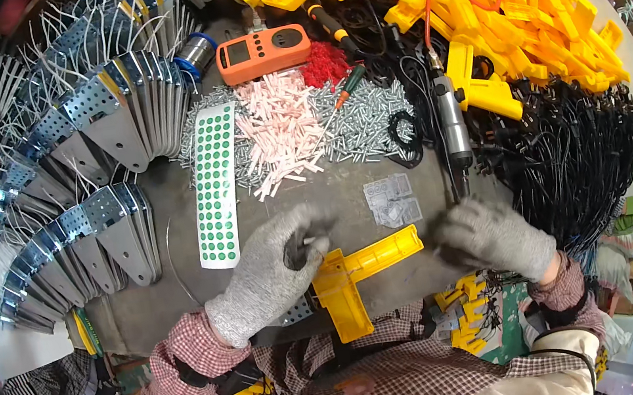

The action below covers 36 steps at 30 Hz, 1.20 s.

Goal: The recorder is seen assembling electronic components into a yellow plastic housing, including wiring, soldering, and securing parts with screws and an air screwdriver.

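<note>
Yellow plastic housing [358, 272] lies on the bench [185, 295] under the gloved left hand [278, 270], whose fingers curl closed around its near end. The gloved right hand [498, 237] rests spread flat, empty, just right of it, below a grey power screwdriver [452, 124].

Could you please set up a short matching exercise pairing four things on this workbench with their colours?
Things:
1. multimeter
2. sticker sheet dots
3. T-shaped plastic part under the left hand
4. bundled power cords

Colours:
A. black
B. yellow
C. orange
D. green

Pairs: 1-C, 2-D, 3-B, 4-A
</note>
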Available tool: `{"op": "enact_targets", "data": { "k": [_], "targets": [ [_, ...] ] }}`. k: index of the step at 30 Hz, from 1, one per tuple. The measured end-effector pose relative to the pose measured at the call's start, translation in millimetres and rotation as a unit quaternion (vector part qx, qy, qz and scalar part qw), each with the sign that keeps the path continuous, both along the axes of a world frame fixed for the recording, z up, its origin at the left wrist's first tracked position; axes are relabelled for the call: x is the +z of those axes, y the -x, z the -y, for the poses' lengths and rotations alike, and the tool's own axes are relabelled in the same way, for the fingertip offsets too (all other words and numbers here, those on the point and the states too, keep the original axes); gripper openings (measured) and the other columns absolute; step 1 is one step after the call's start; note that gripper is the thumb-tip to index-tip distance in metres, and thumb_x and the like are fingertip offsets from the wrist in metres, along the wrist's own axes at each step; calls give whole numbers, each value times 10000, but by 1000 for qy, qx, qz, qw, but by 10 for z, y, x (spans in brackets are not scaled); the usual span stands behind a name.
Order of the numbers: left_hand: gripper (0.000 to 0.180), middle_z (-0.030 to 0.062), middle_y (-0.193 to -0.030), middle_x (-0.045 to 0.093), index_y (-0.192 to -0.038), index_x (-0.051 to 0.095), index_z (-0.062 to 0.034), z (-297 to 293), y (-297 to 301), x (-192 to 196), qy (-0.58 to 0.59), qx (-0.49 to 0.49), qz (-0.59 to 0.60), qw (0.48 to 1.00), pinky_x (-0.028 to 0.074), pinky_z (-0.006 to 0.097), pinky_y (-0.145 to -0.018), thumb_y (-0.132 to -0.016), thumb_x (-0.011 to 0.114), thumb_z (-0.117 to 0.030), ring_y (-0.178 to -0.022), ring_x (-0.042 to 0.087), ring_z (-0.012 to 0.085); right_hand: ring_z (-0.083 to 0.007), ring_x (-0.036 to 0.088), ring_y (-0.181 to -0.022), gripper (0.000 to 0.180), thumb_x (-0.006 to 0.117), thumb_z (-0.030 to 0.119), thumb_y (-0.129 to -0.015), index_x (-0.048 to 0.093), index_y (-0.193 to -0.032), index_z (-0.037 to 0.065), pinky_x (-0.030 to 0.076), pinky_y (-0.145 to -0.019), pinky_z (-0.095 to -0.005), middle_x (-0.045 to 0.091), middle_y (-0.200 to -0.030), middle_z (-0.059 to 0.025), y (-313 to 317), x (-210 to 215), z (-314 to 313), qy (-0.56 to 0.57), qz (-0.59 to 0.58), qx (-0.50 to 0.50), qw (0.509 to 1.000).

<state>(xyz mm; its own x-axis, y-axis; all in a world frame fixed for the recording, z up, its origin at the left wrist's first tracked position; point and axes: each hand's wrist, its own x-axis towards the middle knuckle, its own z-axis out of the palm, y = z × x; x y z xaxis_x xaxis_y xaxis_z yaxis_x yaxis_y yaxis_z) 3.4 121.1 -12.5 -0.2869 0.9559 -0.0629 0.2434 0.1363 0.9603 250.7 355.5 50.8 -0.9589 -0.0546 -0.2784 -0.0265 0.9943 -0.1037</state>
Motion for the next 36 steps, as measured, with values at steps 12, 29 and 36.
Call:
{"op": "enact_targets", "data": {
  "k": [12, 29, 36],
  "targets": [
    [200, 70, -1060, 687, -1157, 666, -3, -361, 21, 129, -121, 177, 133, 968, 566, 232, -840, -958, 670, -23, -920, 666, 91, -332, 660, -943, 345, 572, 90, -983, 482, -1300, -13, 524, -814, -395, 619, -1051, -204, 1321, -280, 480, 430, -182, -137, 874],
    [217, 88, -1083, 687, -1163, 632, 30, -251, 228, 84, -6, 220, 178, 959, 495, 286, -960, -972, 665, -66, -1051, 641, 154, -278, 687, -733, 157, 741, 90, -829, 725, -985, 79, 525, -665, -351, 686, -819, -106, 1330, -574, 429, 403, -290, -232, 837],
    [193, 94, -1124, 687, -1139, 671, 16, -232, 244, 96, -13, 223, 210, 952, 503, 291, -946, -954, 675, -36, -1072, 638, 154, -231, 641, -628, 208, 759, 87, -775, 742, -981, 108, 494, -587, -325, 674, -762, -78, 1347, -584, 410, 396, -285, -228, 843]
  ]
}}
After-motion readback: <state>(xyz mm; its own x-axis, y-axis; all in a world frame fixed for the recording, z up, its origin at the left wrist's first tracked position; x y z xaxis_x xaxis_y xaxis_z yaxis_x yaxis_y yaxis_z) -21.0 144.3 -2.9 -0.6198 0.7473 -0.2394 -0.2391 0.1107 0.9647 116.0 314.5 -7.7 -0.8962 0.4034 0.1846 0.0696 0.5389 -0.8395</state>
